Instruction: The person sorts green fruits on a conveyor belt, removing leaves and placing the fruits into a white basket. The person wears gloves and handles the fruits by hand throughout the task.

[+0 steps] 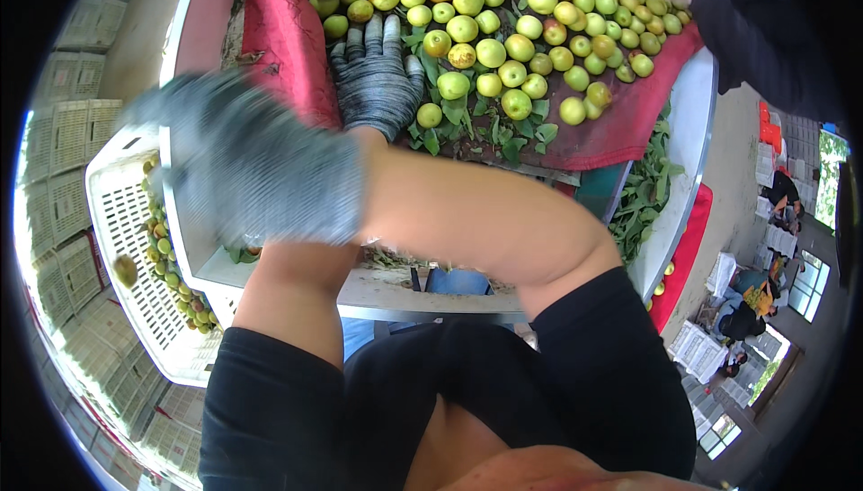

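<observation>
My left hand (377, 79), in a grey striped knit glove, lies palm down with fingers slightly apart, its fingertips against round green fruits, probably jujubes (490, 52). They are spread over a dark red cloth (286, 39) with green leaves (465, 120) among them, some fruits blotched brown. Crossing over my left forearm, my gloved right hand (256, 160) is strongly blurred near the table's left rim; its palm side is hidden, so any grip cannot be told. A brownish fruit (125, 271) appears in mid-air over a white slatted plastic crate (135, 221) that holds more fruits.
A metal-edged table (701, 106) surrounds the cloth, with a heap of leaves (647, 187) at its right. At upper right, another person's dark sleeve (762, 39) reaches over the fruits. Stacked crates (71, 140) stand at left; several people are farther off at right.
</observation>
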Demonstrator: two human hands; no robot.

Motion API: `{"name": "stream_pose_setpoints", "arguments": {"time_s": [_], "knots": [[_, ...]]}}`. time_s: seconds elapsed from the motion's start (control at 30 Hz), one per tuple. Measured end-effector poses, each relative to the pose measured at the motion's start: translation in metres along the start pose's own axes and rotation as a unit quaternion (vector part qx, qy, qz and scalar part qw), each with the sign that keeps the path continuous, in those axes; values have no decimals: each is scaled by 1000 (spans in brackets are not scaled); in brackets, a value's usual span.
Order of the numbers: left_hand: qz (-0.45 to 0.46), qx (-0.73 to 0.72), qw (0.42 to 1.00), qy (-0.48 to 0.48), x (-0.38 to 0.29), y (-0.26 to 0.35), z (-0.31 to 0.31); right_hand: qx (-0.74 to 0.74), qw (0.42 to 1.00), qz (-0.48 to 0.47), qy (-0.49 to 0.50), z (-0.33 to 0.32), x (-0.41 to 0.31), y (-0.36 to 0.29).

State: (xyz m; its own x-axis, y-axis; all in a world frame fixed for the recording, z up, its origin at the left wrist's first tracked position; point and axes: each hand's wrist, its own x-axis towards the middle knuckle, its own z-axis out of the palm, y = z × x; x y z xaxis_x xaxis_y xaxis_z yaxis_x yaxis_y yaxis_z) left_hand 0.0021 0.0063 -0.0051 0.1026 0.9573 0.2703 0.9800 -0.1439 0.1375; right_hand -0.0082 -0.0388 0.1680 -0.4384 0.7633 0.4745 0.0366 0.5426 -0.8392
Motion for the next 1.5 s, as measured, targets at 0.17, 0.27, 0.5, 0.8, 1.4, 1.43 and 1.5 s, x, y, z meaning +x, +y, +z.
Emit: {"name": "stream_pose_setpoints", "arguments": {"time_s": [0.17,0.27,0.5,0.8,1.4,1.43,1.5], "knots": [[-4,-12,1000,-12,2,0,2,-417,883,217,8,-155,-111,67],[-5,-18,1000,-6,1,0,1,-408,740,518,130,-198,-183,80],[3,4,1000,-9,1,2,-1,-598,745,296,-23,-203,-177,106],[4,0,1000,9,0,0,4,-395,874,244,141,-260,-153,134],[12,1,1000,-15,3,0,0,-85,993,74,30,-84,-54,79],[15,-20,1000,-10,2,0,-1,-77,996,38,21,-96,-56,74],[11,-6,1000,21,1,1,-2,82,925,273,250,-154,-55,80]]}}
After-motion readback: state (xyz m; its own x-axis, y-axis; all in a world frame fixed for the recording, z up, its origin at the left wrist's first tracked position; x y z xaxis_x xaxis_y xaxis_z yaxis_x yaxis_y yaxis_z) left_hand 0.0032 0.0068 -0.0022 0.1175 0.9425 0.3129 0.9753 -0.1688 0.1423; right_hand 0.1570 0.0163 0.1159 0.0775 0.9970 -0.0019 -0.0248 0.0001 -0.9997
